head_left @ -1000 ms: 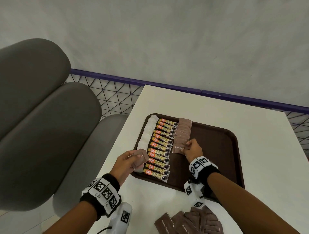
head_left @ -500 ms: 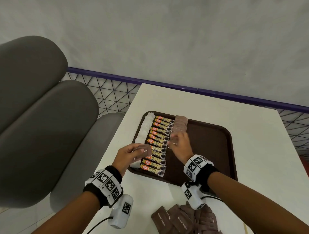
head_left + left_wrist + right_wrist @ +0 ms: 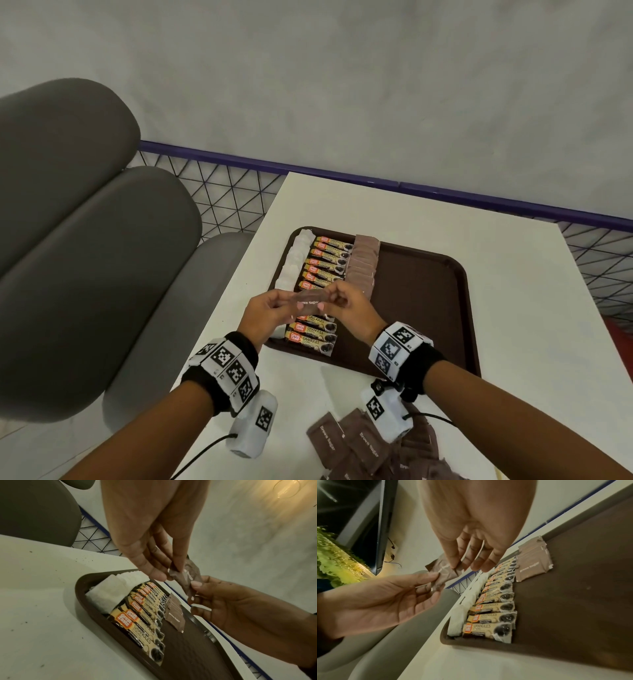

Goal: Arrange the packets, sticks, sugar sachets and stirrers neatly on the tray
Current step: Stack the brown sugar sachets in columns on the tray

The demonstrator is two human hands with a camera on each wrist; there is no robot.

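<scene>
Sachet (image 3: 310, 301) of brown sugar stretched between my two hands, above the near end of the tray (image 3: 428, 308): from the head view my left hand (image 3: 265, 313) pinches one end and my right hand (image 3: 346, 306) pinches the other, I judge to pass it across and flatten it before it joins the row. On the tray lie a white column (image 3: 294, 262) at the left edge, coffee sticks (image 3: 325, 263) beside it, then a brown row (image 3: 363, 265) that stops short of the near rim, likely where this one goes. I count about eleven sticks; my hands hide some. Loose sachets (image 3: 359, 445) wait on the table (image 3: 513, 274), at least five, overlapping

From the left wrist, my thumb and finger close on the sachet's upper corner while the right fingertips (image 3: 196, 584) nip its lower edge; the overlapped brown row sits beyond the sticks, too stacked to count

From the right wrist, my fingers curl over the sachet's far end, the left thumb (image 3: 428, 576) clamping the near end; the tray's right half lies bare
</scene>
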